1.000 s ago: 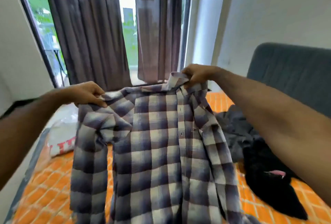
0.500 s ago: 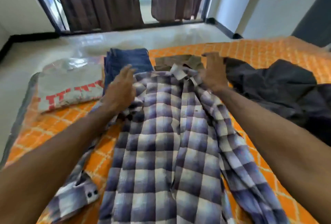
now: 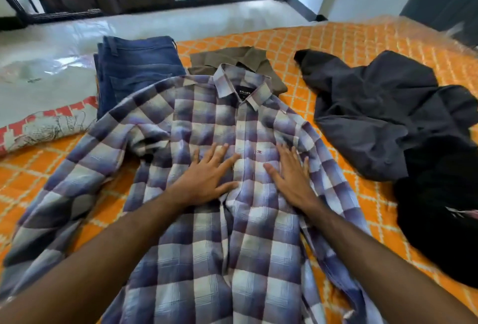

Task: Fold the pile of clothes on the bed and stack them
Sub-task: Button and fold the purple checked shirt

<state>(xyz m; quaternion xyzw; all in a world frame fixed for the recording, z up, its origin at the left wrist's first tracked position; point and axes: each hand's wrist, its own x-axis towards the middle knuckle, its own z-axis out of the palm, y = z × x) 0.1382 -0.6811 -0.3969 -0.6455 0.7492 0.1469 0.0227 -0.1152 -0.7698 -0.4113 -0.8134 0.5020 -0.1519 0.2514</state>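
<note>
On the chest of the plaid shirt (image 3: pixel 207 127), spread front-up on the orange bed (image 3: pixel 336 46), left hand (image 3: pixel 207 178) and right hand (image 3: pixel 291 176) lie flat, fingers spread, gripping nothing. Best to stroke outward from the placket, flattening wrinkles before folding the sleeves inward.
</note>
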